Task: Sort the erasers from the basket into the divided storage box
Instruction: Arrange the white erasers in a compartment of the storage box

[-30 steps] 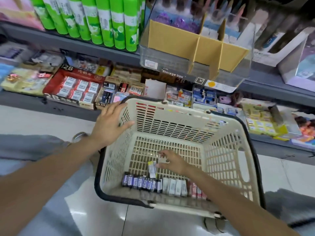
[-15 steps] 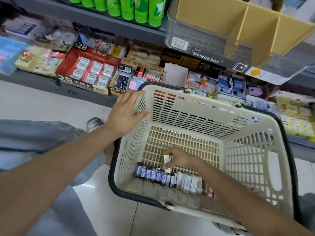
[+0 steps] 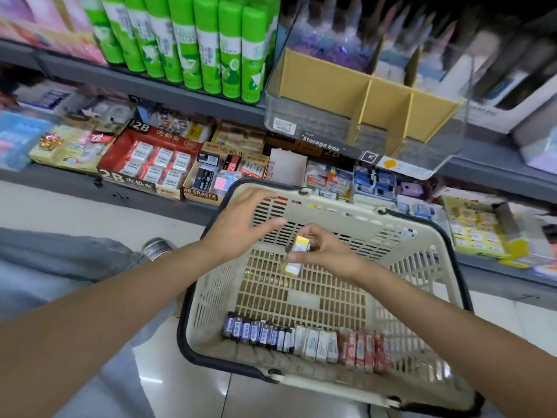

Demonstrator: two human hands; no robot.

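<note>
Left hand (image 3: 241, 227): fingers spread and relaxed, resting at the basket (image 3: 428, 267) rim's far left corner. Holds nothing; seems to steady the basket.

Right hand (image 3: 319, 251): just right of the left, raised above the basket floor. Thumb and fingertips pinch one eraser (image 3: 297, 254), yellow-and-white sleeve, held on end and slightly tilted. Eraser is clear of the basket floor, not touching the left hand.

Below and nearer than both hands: row of erasers (image 3: 301, 336) standing on edge against the near wall. Dark sleeves to the left, white in the middle, red to the right.

Above and beyond the right hand: storage box (image 3: 355, 98) on the shelf, clear-walled, cardboard dividers. Visible compartments look empty; bottoms partly hidden.

Handling, judged: eraser small, light, firm with slight give. Paper sleeve gives a dry, non-slip surface; block could slide out of the sleeve if held by the ends. Best hold is across the two broad faces at mid-length, as now. Not fragile; a short drop into a compartment should do no harm.

Step, judged: carrying the first of its kind up to the box.
</note>
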